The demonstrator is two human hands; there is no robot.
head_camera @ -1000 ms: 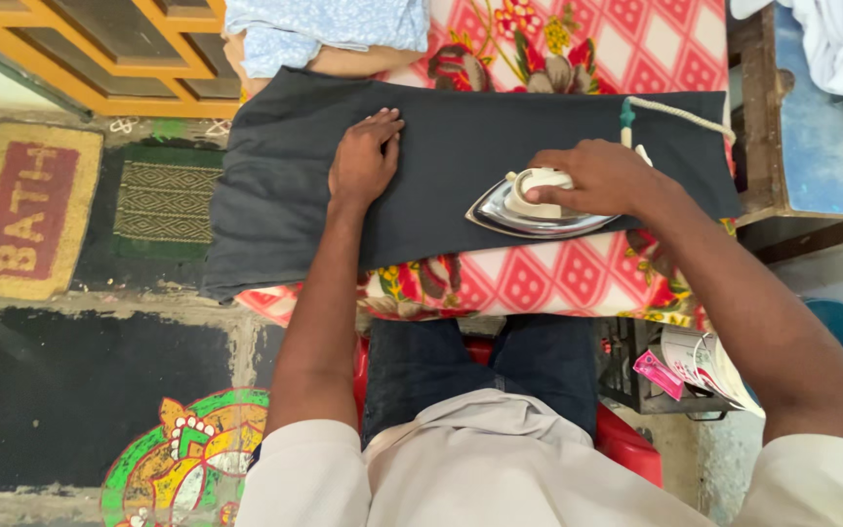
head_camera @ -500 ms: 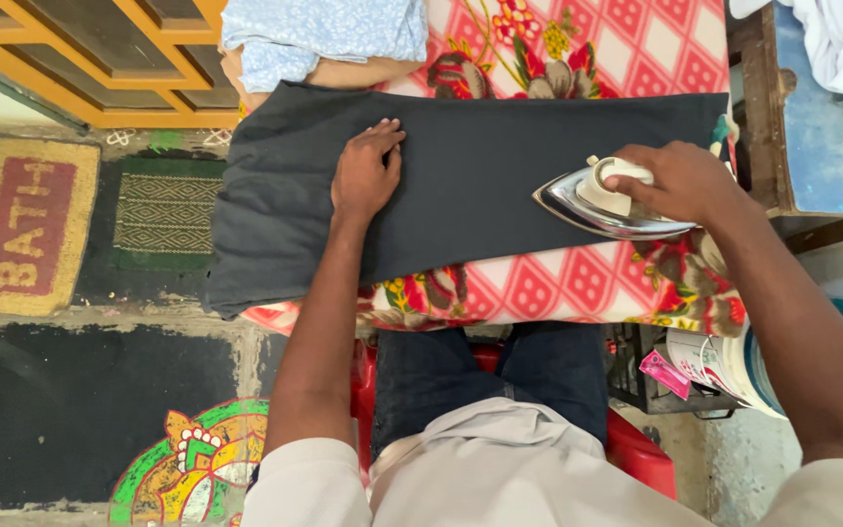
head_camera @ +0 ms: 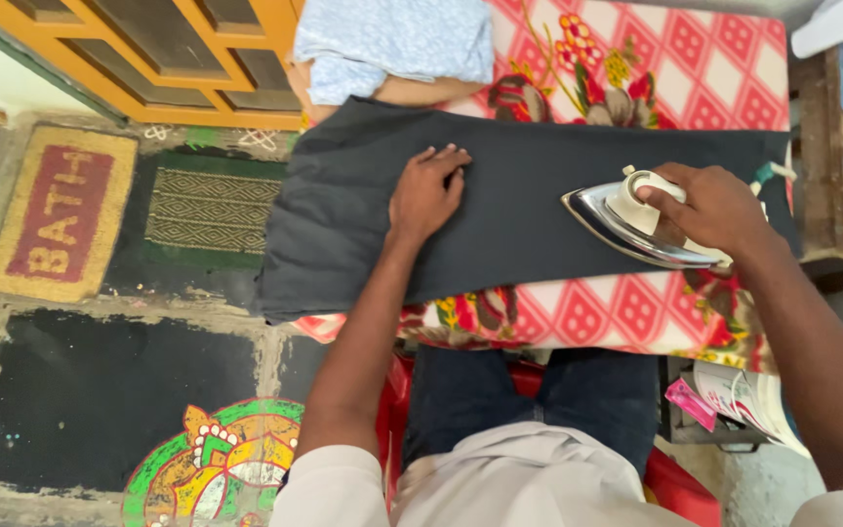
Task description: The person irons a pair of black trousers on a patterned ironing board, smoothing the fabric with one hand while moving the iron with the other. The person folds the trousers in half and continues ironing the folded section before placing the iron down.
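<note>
Two hands are at work over the dark cloth [head_camera: 529, 215], and both are ours. Our left hand [head_camera: 424, 195] lies flat on the cloth with the fingers spread and relaxed, palm down, gripping nothing and simply pressing the fabric. Our right hand [head_camera: 714, 210] is wrapped around the pale handle of the iron [head_camera: 636, 232], fingers curled tight over it. The iron sits with its shiny metal base on the cloth, its pointed nose aimed toward our left hand, well apart from it.

The dark cloth is spread across the table cover [head_camera: 695, 59], which is red and white with a diamond pattern and flowers. One end of the cloth hangs off the table's left edge over the floor. Beyond our left hand, touching the far edge of the dark cloth, rests a folded light blue garment [head_camera: 392, 44].

On the floor to the left we see a red and tan bath mat [head_camera: 60, 215] and, just beside it, a green woven mat [head_camera: 212, 210]. Nearer to us lies a painted floor design [head_camera: 212, 464] in green, yellow and red. Below the table edge we see our jeans [head_camera: 539, 400] and pale shirt [head_camera: 519, 483].
</note>
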